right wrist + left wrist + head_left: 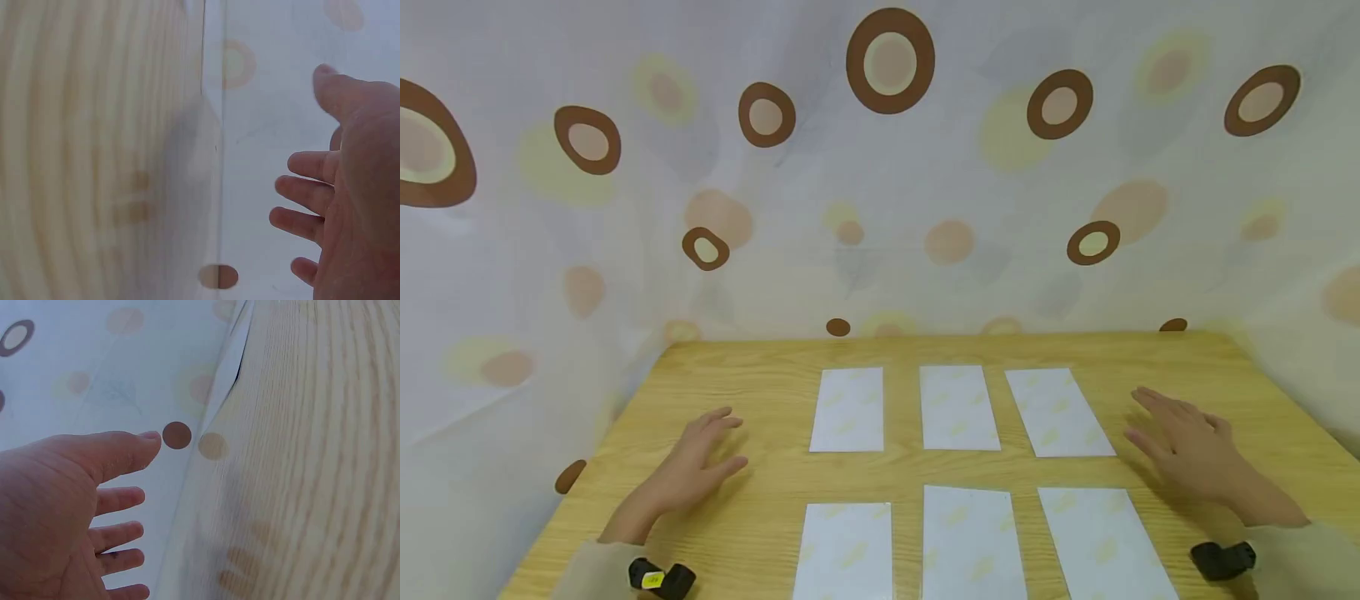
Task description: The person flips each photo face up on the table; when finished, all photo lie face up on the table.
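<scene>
White rectangular sheets lie flat on the wooden table in two rows of three in the head view. The back row has a left sheet (pixel 847 410), a middle sheet (pixel 958 408) and a right sheet (pixel 1060 412). In front of them lie another left sheet (pixel 844 550), middle sheet (pixel 972 542) and right sheet (pixel 1105 542), cut off by the frame's lower edge. My left hand (pixel 700 462) is left of the sheets, fingers apart and holding nothing. On the other side, my right hand (pixel 1187 442) has loosely extended fingers beside the back right sheet, with nothing in it.
The light wood table (pixel 760 367) meets a white curtain (pixel 895 183) with brown and yellow spots at the back and sides. Black wrist devices show at the left cuff (pixel 662 577) and the right cuff (pixel 1222 560).
</scene>
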Available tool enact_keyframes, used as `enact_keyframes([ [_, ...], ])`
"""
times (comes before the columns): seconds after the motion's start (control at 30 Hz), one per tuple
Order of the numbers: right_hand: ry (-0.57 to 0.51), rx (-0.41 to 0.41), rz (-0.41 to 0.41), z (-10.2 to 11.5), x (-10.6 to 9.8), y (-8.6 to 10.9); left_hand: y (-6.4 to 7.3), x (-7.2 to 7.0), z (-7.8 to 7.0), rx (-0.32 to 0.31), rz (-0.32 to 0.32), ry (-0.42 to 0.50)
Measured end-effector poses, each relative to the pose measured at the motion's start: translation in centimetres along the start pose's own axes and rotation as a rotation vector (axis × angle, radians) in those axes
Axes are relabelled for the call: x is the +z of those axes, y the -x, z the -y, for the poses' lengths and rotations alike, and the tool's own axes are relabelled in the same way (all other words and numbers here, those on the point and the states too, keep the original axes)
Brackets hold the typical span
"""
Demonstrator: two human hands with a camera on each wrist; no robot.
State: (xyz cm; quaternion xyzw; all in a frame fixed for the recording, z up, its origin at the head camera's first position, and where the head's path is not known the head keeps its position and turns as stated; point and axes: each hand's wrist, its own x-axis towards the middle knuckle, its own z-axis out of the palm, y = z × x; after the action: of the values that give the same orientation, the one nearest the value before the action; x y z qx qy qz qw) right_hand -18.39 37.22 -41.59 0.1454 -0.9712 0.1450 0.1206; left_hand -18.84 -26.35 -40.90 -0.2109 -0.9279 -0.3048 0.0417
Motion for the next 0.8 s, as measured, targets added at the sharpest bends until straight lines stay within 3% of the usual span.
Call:
enact_keyframes([
  [0.13,-0.087,-0.026,0.019,1.8,0.2,-0.7,0.0,0.9,-0.1,0.016,0.002,0.073],
  [0.37,-0.068,-0.119,0.039,5.2,0.0,-4.6,-1.7,2.2,-0.1,0.015,-0.011,0.08],
  [0.57,-0.066,-0.231,0.038,9.0,2.3,-7.4,-3.6,3.0,0.2,-0.019,0.028,0.185],
  [0.8,-0.18,-0.264,0.171,13.5,5.0,-10.8,-5.6,4.2,0.2,-0.048,0.068,0.2],
])
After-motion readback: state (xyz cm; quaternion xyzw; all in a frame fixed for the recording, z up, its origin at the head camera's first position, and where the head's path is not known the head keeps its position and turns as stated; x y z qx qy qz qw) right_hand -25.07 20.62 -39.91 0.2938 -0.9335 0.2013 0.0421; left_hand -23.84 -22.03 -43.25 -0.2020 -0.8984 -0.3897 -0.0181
